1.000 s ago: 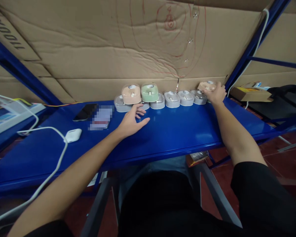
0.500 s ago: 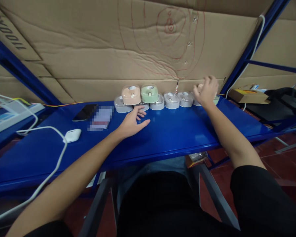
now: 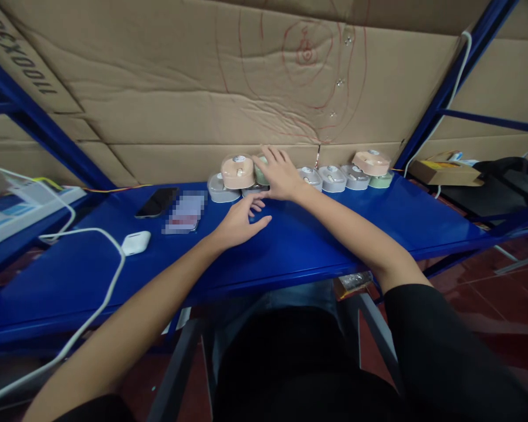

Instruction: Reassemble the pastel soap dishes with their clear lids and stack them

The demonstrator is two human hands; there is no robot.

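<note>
My right hand (image 3: 284, 176) reaches over a green lidded box (image 3: 261, 171), fingers spread and partly covering it; whether they touch is unclear. Beside it, a peach box with a clear lid (image 3: 238, 171) sits on top of grey boxes, one being the grey box (image 3: 223, 187) at the left end. My left hand (image 3: 242, 221) rests low in front of the row, fingers loosely curved and apart, holding nothing. Toward the right, another peach box (image 3: 371, 162) lies slightly tilted on a green box (image 3: 381, 180) and a neighbouring grey box (image 3: 356, 177).
On the blue table (image 3: 317, 234) to the left lie a dark phone (image 3: 156, 202), a blurred-out phone (image 3: 185, 212) and a white earphone case (image 3: 136, 242). A white cable (image 3: 114, 275) crosses the left side. Cardboard (image 3: 171, 117) stands behind the boxes.
My right hand has left the peach box at the right end and moved left to the green box. That peach box stays on the row. My left hand has barely moved.
</note>
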